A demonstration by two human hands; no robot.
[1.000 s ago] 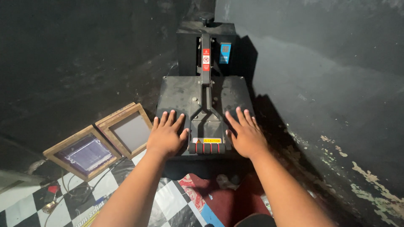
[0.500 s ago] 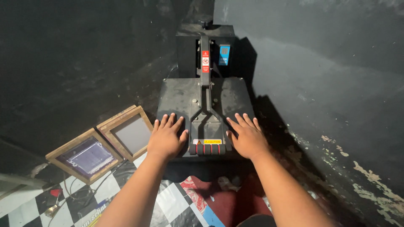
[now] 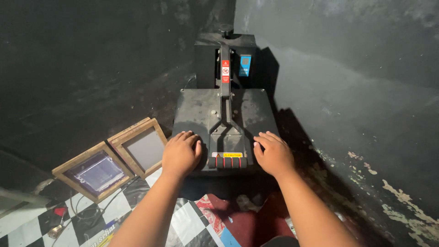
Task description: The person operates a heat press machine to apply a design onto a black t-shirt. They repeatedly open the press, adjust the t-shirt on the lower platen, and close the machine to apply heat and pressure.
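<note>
Two bare forearms reach up from the lower edge of the view, ending in the left hand point(image 3: 181, 153) and the right hand point(image 3: 273, 154). No sleeve shows on either arm (whatever is worn higher up lies out of view). Neither wrist carries a watch, band or bracelet, and the fingers bear no rings that can be made out. No gloves cover the hands. The nails look short and plain, though the dim light blurs them. Each forearm is broad nearest the camera and narrows toward its wrist.
</note>
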